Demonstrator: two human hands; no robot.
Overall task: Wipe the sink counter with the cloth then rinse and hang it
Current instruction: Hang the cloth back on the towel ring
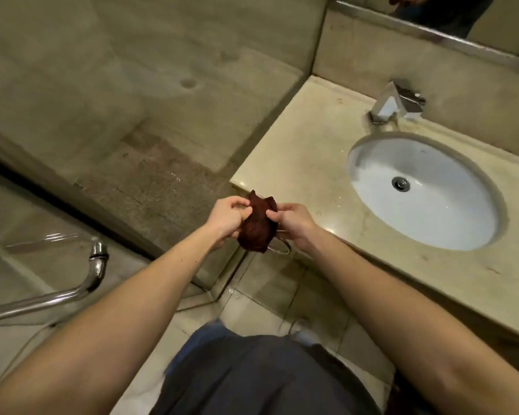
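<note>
Dark red and bunched into a hanging lump, the cloth (256, 226) is pinched from both sides. The left hand (226, 218) nips its upper edge between thumb and curled fingers, and the right hand (294, 224) does the same on the other side. It hangs in the air just off the front left corner of the counter (297, 151), right over a chrome ring (280, 250) below the counter's edge. Whether it touches the ring, I cannot tell.

The white oval basin (450, 217), sunk into the counter, has a metal drain (400, 184) at its bottom and a wet sheen on its wall. The faucet (397, 101) stands behind it by the backsplash.

Left of the corner a glass partition (150, 181) closes in, with a bent chrome rail (96, 265) nearer the person and tiled floor (261, 298) between. Both bare forearms reach forward and converge on the cloth.
</note>
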